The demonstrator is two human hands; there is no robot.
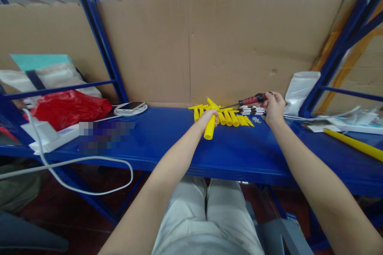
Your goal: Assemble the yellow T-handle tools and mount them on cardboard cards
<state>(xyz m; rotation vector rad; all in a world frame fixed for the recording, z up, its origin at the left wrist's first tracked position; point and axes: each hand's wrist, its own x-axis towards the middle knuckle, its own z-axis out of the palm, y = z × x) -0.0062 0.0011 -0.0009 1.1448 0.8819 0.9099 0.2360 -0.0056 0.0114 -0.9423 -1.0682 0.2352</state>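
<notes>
My left hand (pixel 209 117) is closed around a yellow tube-like handle (pixel 210 129), whose round end points toward me. In my right hand (pixel 274 107) is a screwdriver (pixel 251 100) with a dark red and black handle. Its thin shaft slants left, and its tip ends close to my left hand, by the yellow piece; whether it touches cannot be made out. Behind and beside my left hand lie several yellow T-shaped pieces (pixel 229 118) in a row. To their right are small flat yellow pieces (pixel 244 120), a stack of black-and-white items (pixel 252 110) and tiny metal-looking bits (pixel 256 120).
A cardboard panel (pixel 239 44) stands behind the blue shelf (pixel 167 139). Left are a phone (pixel 134 106) on a coiled white cable, a red bag (pixel 70 107) and a power strip (pixel 64 137). Right are a silvery pouch (pixel 302 91) and a long yellow tube (pixel 356 145). Blue posts flank the workspace.
</notes>
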